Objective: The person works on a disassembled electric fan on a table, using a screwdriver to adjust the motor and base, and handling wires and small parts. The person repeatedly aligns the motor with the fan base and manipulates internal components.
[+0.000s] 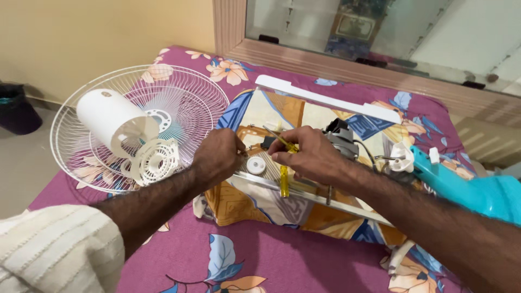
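My right hand (312, 156) is closed around a yellow-handled screwdriver (284, 182), its handle pointing down toward me. My left hand (220, 156) grips the left end of a long white bar (304, 191) that carries a round white knob (256, 165). A grey fan motor (341, 135) sits on the bar just behind my right hand. The whole assembly rests on a patterned pillow (255, 206).
A white wire fan grille (179, 92) lies at the left with a white cylindrical motor cover (108, 119) and a round slotted cap (157, 160) on it. A white strip (325, 100) lies behind the pillow, a turquoise fan part (467, 190) at right, a dark bin (16, 108) far left.
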